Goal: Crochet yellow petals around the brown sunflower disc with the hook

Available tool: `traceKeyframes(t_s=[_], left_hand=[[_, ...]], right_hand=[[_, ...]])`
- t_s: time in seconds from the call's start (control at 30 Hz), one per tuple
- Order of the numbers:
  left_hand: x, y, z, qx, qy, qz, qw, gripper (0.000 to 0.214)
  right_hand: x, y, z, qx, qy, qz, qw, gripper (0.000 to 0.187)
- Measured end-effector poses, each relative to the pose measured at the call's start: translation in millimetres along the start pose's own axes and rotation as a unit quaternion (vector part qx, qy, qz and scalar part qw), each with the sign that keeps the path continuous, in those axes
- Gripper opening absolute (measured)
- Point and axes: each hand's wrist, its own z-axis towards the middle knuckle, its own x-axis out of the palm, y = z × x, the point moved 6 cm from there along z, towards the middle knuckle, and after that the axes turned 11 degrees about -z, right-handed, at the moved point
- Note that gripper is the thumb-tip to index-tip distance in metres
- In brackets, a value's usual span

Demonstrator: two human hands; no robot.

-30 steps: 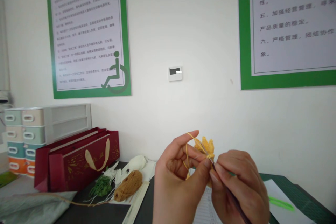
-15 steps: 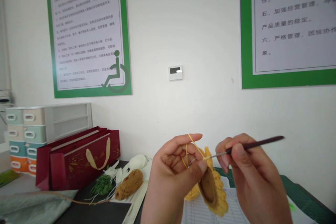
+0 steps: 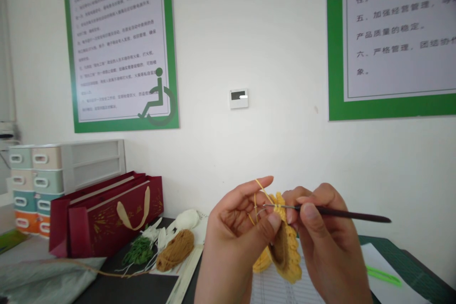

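Observation:
My left hand (image 3: 235, 232) pinches the edge of a round crocheted piece (image 3: 284, 251), brown in the middle with a scalloped yellow rim. Yellow yarn (image 3: 264, 191) runs over its raised index finger and down to the piece. In my right hand (image 3: 320, 228) is a crochet hook (image 3: 351, 215) with a dark handle, held between thumb and fingers. The hook's thin metal shaft passes through the top of the yellow rim, its tip showing on the left side. A yellow ball of yarn (image 3: 262, 261) lies partly hidden behind the piece.
To the left are brown yarn (image 3: 175, 250), green yarn (image 3: 138, 251), white yarn (image 3: 187, 219), dark red gift bags (image 3: 116, 213) and small drawers (image 3: 48, 183). A printed sheet (image 3: 308, 280), a green cutting mat (image 3: 399, 261) and a bright green strip (image 3: 384, 275) lie at the right.
My right hand has moved left, up against the crocheted piece. The hook has turned to nearly level, its handle end lower, and its shaft reaches further through the yellow rim.

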Motion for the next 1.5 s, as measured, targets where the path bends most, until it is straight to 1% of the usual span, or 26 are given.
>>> traceKeyframes(t_s=[0.1, 0.2, 0.3, 0.37, 0.57, 0.7, 0.77, 0.83, 0.87, 0.9, 0.93, 0.97, 1.03, 1.07, 1.13, 1.2, 1.23, 1.3, 1.4, 1.5], left_hand=[[1.8, -1, -1, -0.001, -0.008, -0.016, 1.0, 0.045], [4.3, -3, 0, 0.003, -0.001, -0.031, 1.0, 0.048], [6.2, -2, 0, -0.005, 0.008, -0.039, 0.999, 0.051], [7.1, -1, 0, -0.004, 0.008, -0.04, 0.999, 0.05], [8.0, -4, -3, 0.048, -0.025, -0.021, 0.998, 0.043], [9.2, -3, -4, 0.035, -0.032, -0.027, 0.999, 0.038], [9.8, -1, -5, 0.03, -0.033, -0.031, 0.999, 0.037], [10.7, 0, -5, 0.028, -0.031, -0.035, 0.999, 0.034], [11.1, 2, -5, 0.022, -0.028, -0.04, 0.999, 0.033], [11.5, 4, -5, 0.01, -0.021, -0.05, 0.999, 0.032], [12.1, 6, -4, -0.011, -0.009, -0.064, 0.998, 0.033], [13.2, 9, -3, -0.04, 0.009, -0.083, 0.996, 0.036], [15.6, 13, -2, -0.103, 0.054, -0.122, 0.986, 0.041], [16.9, 14, -1, -0.125, 0.078, -0.136, 0.98, 0.042], [16.5, 12, 0, -0.143, 0.102, -0.146, 0.974, 0.04], [15.3, 10, 0, -0.146, 0.112, -0.147, 0.972, 0.039], [14.7, 9, 0, -0.146, 0.114, -0.145, 0.972, 0.039], [13.8, 8, 1, -0.148, 0.118, -0.144, 0.971, 0.038], [13.6, 8, 2, -0.156, 0.128, -0.148, 0.968, 0.033], [15.1, 8, 1, -0.171, 0.139, -0.156, 0.963, 0.021]], right_hand=[[2, 4, 0, -0.038, -0.006, -0.022, 0.999, 0.006], [5, 11, 1, -0.088, -0.017, -0.072, 0.993, 0.003], [9, 21, 1, -0.151, -0.009, -0.114, 0.982, 0.005], [10, 25, 0, -0.18, -0.008, -0.126, 0.976, 0.006], [8, 26, -5, -0.205, -0.036, -0.153, 0.966, 0.011], [4, 28, -8, -0.232, -0.052, -0.166, 0.957, 0.021], [0, 31, -11, -0.264, -0.058, -0.203, 0.941, 0.029], [-3, 34, -17, -0.309, -0.045, -0.292, 0.904, 0.039], [-3, 34, -21, -0.325, -0.034, -0.349, 0.878, 0.044], [-4, 32, -24, -0.322, -0.024, -0.391, 0.862, 0.045], [-10, 28, -23, -0.275, -0.045, -0.402, 0.872, 0.044], [-15, 28, -25, -0.265, -0.084, -0.381, 0.882, 0.04], [-17, 30, -28, -0.28, -0.126, -0.31, 0.9, 0.028], [-14, 30, -27, -0.281, -0.125, -0.27, 0.912, 0.023], [-5, 28, -19, -0.243, -0.114, -0.183, 0.946, 0.012], [1, 28, -11, -0.199, -0.111, -0.094, 0.969, 0.005], [3, 29, -7, -0.182, -0.11, -0.058, 0.975, 0.004], [4, 30, -2, -0.152, -0.101, -0.02, 0.983, 0.006], [3, 31, 1, -0.109, -0.065, -0.003, 0.992, 0.008], [0, 28, 1, -0.069, -0.04, 0.017, 0.997, 0.013]])
